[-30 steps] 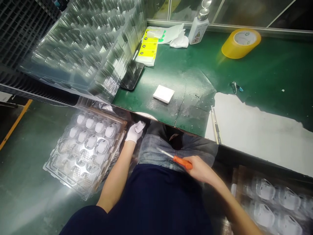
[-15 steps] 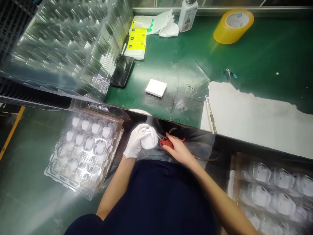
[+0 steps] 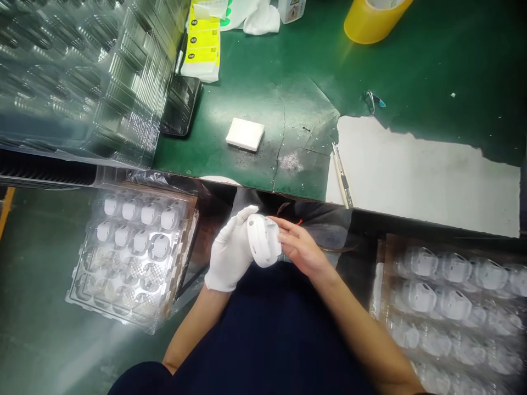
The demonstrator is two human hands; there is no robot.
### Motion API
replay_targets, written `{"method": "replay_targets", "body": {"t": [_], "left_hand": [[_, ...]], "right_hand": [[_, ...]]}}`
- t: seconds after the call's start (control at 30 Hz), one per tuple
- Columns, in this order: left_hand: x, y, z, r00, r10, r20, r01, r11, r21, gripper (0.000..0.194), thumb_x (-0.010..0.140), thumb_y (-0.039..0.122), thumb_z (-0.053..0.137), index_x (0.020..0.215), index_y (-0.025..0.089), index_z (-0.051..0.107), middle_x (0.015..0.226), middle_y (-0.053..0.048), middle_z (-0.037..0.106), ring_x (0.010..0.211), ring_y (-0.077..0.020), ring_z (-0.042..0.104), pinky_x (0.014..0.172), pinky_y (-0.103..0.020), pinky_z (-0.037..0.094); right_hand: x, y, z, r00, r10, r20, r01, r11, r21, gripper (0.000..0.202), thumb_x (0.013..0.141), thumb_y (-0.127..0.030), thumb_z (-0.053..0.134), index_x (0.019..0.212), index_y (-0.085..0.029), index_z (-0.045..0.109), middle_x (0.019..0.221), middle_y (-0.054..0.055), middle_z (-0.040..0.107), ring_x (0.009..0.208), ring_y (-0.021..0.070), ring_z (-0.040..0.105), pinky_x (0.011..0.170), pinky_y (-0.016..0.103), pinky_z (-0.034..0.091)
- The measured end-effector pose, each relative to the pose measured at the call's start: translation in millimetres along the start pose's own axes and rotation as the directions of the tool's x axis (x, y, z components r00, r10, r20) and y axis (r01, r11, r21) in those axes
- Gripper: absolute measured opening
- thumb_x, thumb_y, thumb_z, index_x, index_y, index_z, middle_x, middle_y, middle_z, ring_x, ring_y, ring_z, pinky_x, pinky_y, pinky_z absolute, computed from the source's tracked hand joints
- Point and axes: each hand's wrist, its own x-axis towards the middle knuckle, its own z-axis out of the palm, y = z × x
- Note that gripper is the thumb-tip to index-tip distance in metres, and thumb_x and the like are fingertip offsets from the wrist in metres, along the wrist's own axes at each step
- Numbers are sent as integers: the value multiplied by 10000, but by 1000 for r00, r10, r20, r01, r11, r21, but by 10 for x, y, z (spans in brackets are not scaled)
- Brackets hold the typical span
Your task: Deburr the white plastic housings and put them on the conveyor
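Observation:
My left hand (image 3: 227,255), in a white glove, is closed round a rounded white plastic housing (image 3: 260,241) in front of my body, just below the bench edge. The housing is turned on its side, its curved rim towards me. From the right, the fingers of my bare right hand (image 3: 303,248) are closed on the housing's other side; the thumb is mostly hidden. No red-handled tool can be made out in either hand. A bit of red (image 3: 300,222) shows behind my right hand.
Clear trays with white parts (image 3: 140,241) stand low on the left, and more trayed parts (image 3: 455,304) on the right. On the green bench (image 3: 313,60) lie a white block (image 3: 245,134), a utility knife (image 3: 342,176), yellow tape (image 3: 373,24) and stacked clear trays (image 3: 123,93).
The red-handled tool that was in my right hand no longer shows. My right fingers have come onto the housing, which has turned in my left hand. The view has shifted slightly.

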Motion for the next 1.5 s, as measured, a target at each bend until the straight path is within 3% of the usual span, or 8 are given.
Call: {"method": "replay_targets", "body": {"t": [0.17, 0.27, 0.37, 0.6, 0.77, 1.13, 1.3, 1.5], "left_hand": [[-70, -47, 11, 996, 73, 50, -79, 988, 131, 474, 893, 499, 811, 1282, 233, 761, 1146, -52, 778, 1144, -270, 735, 1120, -439, 534], [-102, -71, -13, 975, 201, 90, -220, 911, 348, 625, 742, 355, 972, 1316, 267, 740, 1203, -48, 790, 1093, -241, 746, 1001, -352, 571], [-133, -65, -23, 963, 254, 95, -267, 828, 493, 703, 646, 196, 1018, 1289, 276, 746, 1167, -47, 798, 1059, -243, 751, 961, -343, 578], [-121, -22, -59, 957, 280, 76, -280, 817, 505, 601, 679, 263, 1016, 1228, 252, 771, 1096, -56, 807, 1061, -252, 749, 987, -353, 570], [-15, -42, -146, 951, 300, 70, -295, 822, 488, 597, 735, 371, 979, 1273, 237, 758, 1273, -98, 787, 1204, -300, 724, 1053, -382, 556], [65, -95, -218, 989, 133, 66, -148, 855, 498, 448, 867, 418, 881, 1266, 245, 775, 1384, -75, 752, 1247, -292, 715, 1031, -348, 578], [88, -102, -249, 999, 36, 30, -44, 943, 330, 468, 827, 355, 890, 1264, 226, 783, 1413, -79, 751, 1333, -291, 688, 1117, -344, 545], [112, -94, -262, 993, -59, -103, 74, 986, 150, 504, 803, 305, 888, 1290, 256, 768, 1326, -42, 787, 1388, -267, 663, 1203, -357, 504]], "right_hand": [[-38, -6, 13, 1000, -18, 21, 18, 1000, -3, 573, 790, -437, 946, 1305, -241, 789, 1195, 91, 818, 1075, 237, 755, 928, 321, 588], [-56, -20, 0, 991, -132, -17, 131, 991, -38, 631, 760, -384, 969, 1339, -250, 758, 1198, 87, 802, 1071, 239, 744, 954, 349, 600], [-99, -42, -9, 962, -268, -57, 263, 961, -86, 672, 736, -302, 990, 1358, -275, 738, 1150, 61, 785, 1052, 225, 739, 951, 348, 618], [-282, -90, 14, 905, -425, 4, 419, 890, -180, 639, 822, -222, 951, 1406, -352, 726, 1126, 23, 765, 1085, 204, 723, 988, 356, 621], [-369, -126, 50, 891, -452, 33, 452, 882, -130, 481, 959, -389, 841, 1428, -363, 732, 1181, 52, 793, 1128, 241, 733, 1029, 398, 591], [-384, -171, 113, 921, -388, -28, 379, 912, -157, 612, 908, -636, 802, 1402, -286, 717, 1101, 97, 814, 1084, 324, 753, 1019, 504, 588], [-327, -184, 100, 920, -384, -77, 371, 918, -137, 537, 942, -604, 782, 1381, -297, 742, 1117, 82, 813, 1035, 281, 754, 959, 445, 607], [-216, -125, 60, 929, -338, -152, 306, 931, -200, 481, 975, -615, 736, 1326, -290, 788, 1091, 64, 804, 1006, 248, 743, 891, 391, 619]]}}
